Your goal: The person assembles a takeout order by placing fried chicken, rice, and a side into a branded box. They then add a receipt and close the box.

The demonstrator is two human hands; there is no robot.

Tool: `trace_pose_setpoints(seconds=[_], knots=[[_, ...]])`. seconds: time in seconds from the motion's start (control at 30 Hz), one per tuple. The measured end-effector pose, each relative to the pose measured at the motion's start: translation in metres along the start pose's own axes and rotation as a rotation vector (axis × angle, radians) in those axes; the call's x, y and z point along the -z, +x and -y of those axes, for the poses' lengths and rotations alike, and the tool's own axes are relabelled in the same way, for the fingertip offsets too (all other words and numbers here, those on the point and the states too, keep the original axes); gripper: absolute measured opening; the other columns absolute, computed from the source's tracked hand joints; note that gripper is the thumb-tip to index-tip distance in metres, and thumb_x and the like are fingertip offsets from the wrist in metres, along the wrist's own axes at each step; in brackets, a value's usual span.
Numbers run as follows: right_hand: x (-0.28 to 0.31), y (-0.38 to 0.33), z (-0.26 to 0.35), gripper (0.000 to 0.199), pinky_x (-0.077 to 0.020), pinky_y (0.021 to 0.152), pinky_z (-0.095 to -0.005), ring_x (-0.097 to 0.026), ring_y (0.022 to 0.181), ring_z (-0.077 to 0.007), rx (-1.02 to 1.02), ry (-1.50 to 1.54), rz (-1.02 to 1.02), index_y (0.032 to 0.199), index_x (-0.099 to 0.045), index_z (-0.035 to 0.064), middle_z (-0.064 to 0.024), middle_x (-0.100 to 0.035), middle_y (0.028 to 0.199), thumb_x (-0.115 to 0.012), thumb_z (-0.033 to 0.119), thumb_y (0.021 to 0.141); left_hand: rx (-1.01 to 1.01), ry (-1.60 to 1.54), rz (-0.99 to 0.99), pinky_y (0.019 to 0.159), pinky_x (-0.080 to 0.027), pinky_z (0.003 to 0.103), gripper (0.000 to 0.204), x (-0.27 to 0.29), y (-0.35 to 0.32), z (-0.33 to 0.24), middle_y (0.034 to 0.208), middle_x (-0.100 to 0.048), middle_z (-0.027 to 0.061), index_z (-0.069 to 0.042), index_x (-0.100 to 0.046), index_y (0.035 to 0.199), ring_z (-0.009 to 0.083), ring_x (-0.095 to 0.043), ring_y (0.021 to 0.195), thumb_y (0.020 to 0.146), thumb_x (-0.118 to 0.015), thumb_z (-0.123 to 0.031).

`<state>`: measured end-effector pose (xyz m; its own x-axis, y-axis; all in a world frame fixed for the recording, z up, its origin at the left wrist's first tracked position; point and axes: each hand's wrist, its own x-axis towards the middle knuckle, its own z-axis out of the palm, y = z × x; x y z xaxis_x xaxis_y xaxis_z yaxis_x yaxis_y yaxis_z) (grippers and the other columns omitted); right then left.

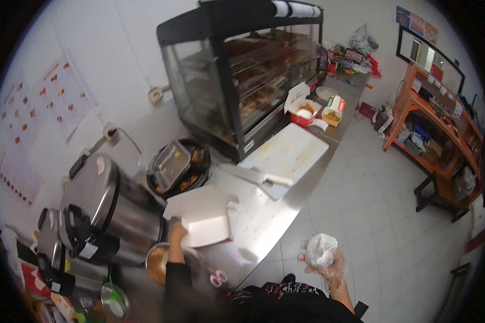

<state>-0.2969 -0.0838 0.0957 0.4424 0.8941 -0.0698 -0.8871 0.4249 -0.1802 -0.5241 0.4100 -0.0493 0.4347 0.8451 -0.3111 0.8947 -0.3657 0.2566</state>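
Note:
My left hand (177, 234) grips the near edge of an open white foam takeaway box (203, 218) lying on the steel counter (264, 215). My right hand (328, 264), in a thin clear plastic glove, hangs out over the tiled floor and is closed around a crumpled white wad (320, 250) of plastic or paper. A large steel rice cooker (105, 207) stands just left of the box. Behind the box sits a dark round pan (179, 167) of fried food with a metal tray on it.
A white cutting board (285, 153) with a cleaver (256, 175) lies further along the counter, beside a glass heated display case (242, 75). Filled takeaway boxes (313, 110) sit beyond. An orange shelf unit (436, 134) stands across the tiled floor.

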Motion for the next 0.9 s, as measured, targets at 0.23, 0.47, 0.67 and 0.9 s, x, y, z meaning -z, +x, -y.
trace_pose_setpoints(seconds=[0.23,0.47,0.67,0.9], knots=[[-0.015,0.065,0.115,0.061,-0.0474,0.08,-0.0382,-0.05,0.099,-0.0327,-0.114,-0.57,-0.001,0.122,-0.032,0.0059,-0.0206,-0.047,0.109,-0.063,0.018,0.071,-0.168,-0.905,-0.058,0.085,-0.04,0.034,0.06,-0.003,-0.065,-0.185,0.123,-0.035,0.0191,-0.005,-0.016,0.13,0.0268,-0.044,0.107,0.077,-0.045,-0.006],[0.002,0.287,0.165,0.064,-0.043,0.079,-0.0385,-0.052,0.096,-0.0282,0.149,-2.27,0.076,0.119,-0.038,0.011,-0.0158,-0.049,0.108,-0.066,0.03,0.065,-0.115,-1.336,0.223,0.076,-0.042,0.055,0.069,-0.054,-0.061,-0.418,0.134,-0.017,0.0159,-0.028,0.008,0.131,0.0404,-0.036,0.111,0.083,-0.035,-0.053],[0.038,0.388,0.178,0.055,-0.0424,0.079,-0.0386,-0.048,0.098,-0.031,-0.21,-2.888,0.484,0.118,-0.043,0.0154,-0.0161,-0.044,0.112,-0.059,0.034,0.069,-0.127,-1.828,0.02,0.08,-0.044,0.038,0.055,-0.128,0.039,-0.502,0.132,-0.024,0.0121,-0.021,-0.011,0.133,0.0266,-0.039,0.111,0.088,-0.042,-0.028],[0.073,0.433,0.229,0.056,-0.0422,0.08,-0.0389,-0.044,0.101,-0.0351,-0.172,-2.619,0.675,0.122,-0.04,0.0302,-0.0168,-0.039,0.112,-0.058,0.038,0.07,-0.222,-0.812,-0.737,0.064,-0.043,0.03,0.019,0.041,0.034,-0.508,0.086,-0.058,0.0083,-0.003,-0.056,0.094,0.0168,-0.056,0.079,0.077,-0.055,-0.013]])
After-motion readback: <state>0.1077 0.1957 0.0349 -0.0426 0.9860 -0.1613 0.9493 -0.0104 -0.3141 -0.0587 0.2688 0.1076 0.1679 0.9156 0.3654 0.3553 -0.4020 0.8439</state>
